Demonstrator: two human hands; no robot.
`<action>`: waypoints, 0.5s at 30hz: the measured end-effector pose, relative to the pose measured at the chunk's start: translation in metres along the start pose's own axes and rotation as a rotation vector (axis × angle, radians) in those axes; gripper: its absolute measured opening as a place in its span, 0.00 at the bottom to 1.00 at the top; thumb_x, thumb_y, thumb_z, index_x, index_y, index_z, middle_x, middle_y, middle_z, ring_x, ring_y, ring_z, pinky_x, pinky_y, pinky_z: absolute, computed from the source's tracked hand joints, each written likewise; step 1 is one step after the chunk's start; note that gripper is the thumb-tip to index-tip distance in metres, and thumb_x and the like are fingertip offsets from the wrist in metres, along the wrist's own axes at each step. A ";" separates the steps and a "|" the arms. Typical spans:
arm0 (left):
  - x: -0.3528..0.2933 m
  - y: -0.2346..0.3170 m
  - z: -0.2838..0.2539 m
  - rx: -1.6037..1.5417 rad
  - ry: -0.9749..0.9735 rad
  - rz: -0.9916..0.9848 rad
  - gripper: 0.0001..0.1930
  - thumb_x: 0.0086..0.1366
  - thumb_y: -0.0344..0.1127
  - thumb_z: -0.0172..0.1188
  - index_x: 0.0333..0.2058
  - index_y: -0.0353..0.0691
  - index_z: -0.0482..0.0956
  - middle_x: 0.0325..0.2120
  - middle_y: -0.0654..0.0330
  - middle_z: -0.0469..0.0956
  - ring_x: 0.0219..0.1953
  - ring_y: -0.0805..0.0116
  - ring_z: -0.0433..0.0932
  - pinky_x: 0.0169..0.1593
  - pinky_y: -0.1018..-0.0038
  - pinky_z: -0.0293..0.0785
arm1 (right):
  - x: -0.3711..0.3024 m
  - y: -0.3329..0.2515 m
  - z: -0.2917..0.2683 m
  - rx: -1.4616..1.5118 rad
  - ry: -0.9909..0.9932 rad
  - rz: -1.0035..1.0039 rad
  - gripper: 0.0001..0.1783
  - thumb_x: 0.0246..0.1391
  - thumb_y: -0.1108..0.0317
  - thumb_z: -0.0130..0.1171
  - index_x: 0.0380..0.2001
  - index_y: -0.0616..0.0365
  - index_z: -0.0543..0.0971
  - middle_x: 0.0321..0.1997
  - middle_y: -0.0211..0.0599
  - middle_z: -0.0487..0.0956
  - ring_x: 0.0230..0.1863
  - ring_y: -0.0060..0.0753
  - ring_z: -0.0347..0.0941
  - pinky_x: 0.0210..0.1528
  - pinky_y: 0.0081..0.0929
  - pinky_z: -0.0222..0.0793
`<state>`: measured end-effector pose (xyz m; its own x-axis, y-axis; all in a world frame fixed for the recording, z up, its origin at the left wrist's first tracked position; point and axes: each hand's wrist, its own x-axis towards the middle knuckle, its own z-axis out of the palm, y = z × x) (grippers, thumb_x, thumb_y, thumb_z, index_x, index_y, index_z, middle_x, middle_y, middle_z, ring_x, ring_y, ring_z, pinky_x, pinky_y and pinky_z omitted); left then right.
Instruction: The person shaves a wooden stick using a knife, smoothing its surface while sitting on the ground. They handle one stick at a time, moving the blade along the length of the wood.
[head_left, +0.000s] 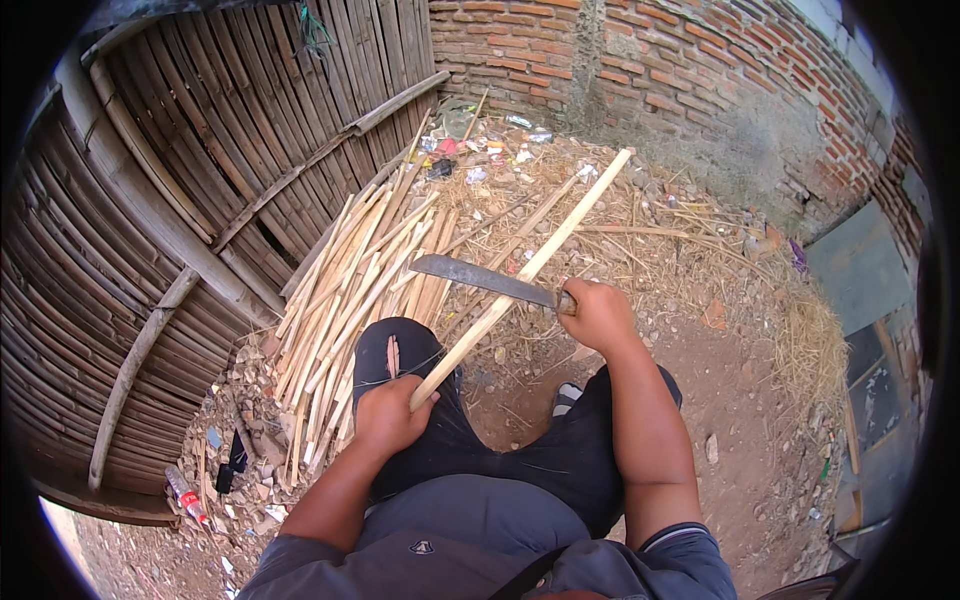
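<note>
A pale wooden strip [573, 215] slants forward from the left hand [392, 415], which closes around its near end beside the knee [398, 345], presumably for steadiness. A machete [465, 271] crosses it near mid-length; the right hand [597, 315] is wrapped around the handle, apparently to control the blade. Similar strips lie in a pile [345, 300] at the left. The fingers hide most of the handle; edge contact with the wood is hard to make out.

The strip [545, 253] in that left hand [393, 415] looks like smooth, matt wood; the blade [465, 272] beside the right hand [598, 315], dull, dark metal.
</note>
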<state>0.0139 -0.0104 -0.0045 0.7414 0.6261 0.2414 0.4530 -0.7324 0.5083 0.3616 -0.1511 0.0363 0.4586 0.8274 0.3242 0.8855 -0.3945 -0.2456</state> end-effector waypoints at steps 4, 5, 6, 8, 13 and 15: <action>-0.002 0.000 0.000 -0.025 0.017 0.002 0.12 0.67 0.45 0.73 0.37 0.43 0.85 0.30 0.51 0.86 0.34 0.43 0.87 0.39 0.51 0.81 | -0.004 -0.003 -0.002 0.070 0.008 -0.115 0.17 0.47 0.62 0.75 0.38 0.53 0.82 0.35 0.47 0.87 0.40 0.58 0.85 0.43 0.53 0.81; -0.003 0.000 0.000 -0.023 0.020 0.006 0.12 0.67 0.45 0.73 0.37 0.43 0.85 0.30 0.51 0.86 0.34 0.43 0.87 0.39 0.52 0.81 | -0.003 -0.003 -0.002 0.072 -0.005 -0.131 0.17 0.47 0.61 0.75 0.38 0.54 0.82 0.36 0.47 0.87 0.40 0.58 0.85 0.43 0.53 0.81; -0.003 0.001 0.000 -0.021 0.019 0.007 0.12 0.67 0.45 0.73 0.36 0.43 0.85 0.30 0.50 0.86 0.34 0.43 0.87 0.38 0.52 0.81 | -0.002 -0.003 -0.001 0.074 -0.018 -0.145 0.17 0.47 0.61 0.75 0.39 0.54 0.82 0.36 0.47 0.86 0.40 0.58 0.85 0.43 0.53 0.81; -0.004 0.002 -0.001 -0.012 0.019 0.012 0.12 0.67 0.45 0.73 0.36 0.42 0.85 0.30 0.50 0.86 0.34 0.43 0.87 0.38 0.52 0.81 | -0.001 0.005 0.005 0.070 -0.027 -0.115 0.17 0.48 0.61 0.76 0.39 0.53 0.82 0.32 0.47 0.85 0.38 0.59 0.85 0.41 0.53 0.79; -0.004 -0.001 0.002 -0.006 0.031 0.007 0.12 0.67 0.45 0.73 0.36 0.42 0.85 0.29 0.50 0.86 0.34 0.43 0.87 0.38 0.52 0.81 | 0.000 0.003 0.000 0.102 -0.108 0.026 0.19 0.51 0.56 0.78 0.39 0.54 0.83 0.31 0.48 0.85 0.37 0.61 0.84 0.40 0.53 0.78; -0.003 -0.001 0.002 -0.011 0.031 0.003 0.12 0.67 0.45 0.73 0.37 0.42 0.85 0.29 0.50 0.86 0.33 0.43 0.87 0.38 0.52 0.81 | -0.001 -0.002 0.001 0.114 -0.107 0.009 0.20 0.52 0.54 0.79 0.39 0.54 0.83 0.31 0.49 0.85 0.38 0.61 0.84 0.40 0.52 0.78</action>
<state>0.0124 -0.0124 -0.0074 0.7270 0.6318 0.2689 0.4449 -0.7317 0.5164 0.3588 -0.1505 0.0352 0.4508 0.8641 0.2241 0.8640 -0.3593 -0.3526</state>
